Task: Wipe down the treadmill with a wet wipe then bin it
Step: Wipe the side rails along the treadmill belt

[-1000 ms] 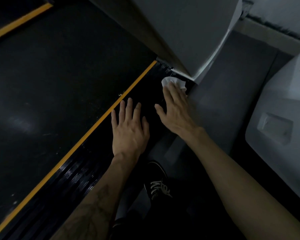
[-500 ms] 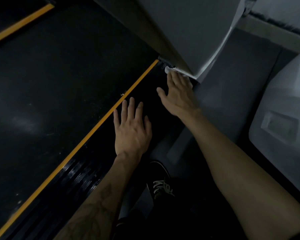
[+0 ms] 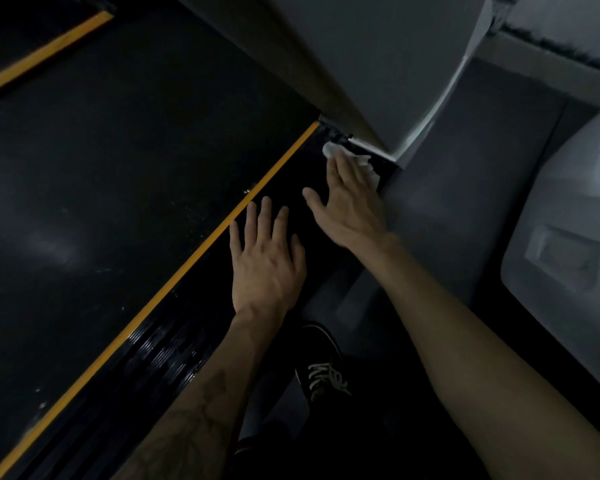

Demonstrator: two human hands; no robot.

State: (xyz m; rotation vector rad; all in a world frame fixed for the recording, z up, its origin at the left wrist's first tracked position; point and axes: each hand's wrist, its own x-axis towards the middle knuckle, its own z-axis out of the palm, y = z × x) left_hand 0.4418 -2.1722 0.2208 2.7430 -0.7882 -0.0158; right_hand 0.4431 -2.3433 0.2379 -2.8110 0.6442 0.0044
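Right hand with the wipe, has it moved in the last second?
Yes: the right hand pushed the wet wipe forward along the side rail toward the grey housing.

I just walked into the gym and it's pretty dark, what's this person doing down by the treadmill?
A person is crouched beside the treadmill, wiping its black side rail. The right hand presses a white wet wipe flat against the front end of the rail, close to the grey motor cover. The left hand rests flat on the rail just behind it, fingers spread, holding nothing. The wipe is in use, not yet binned, and no bin is in view.
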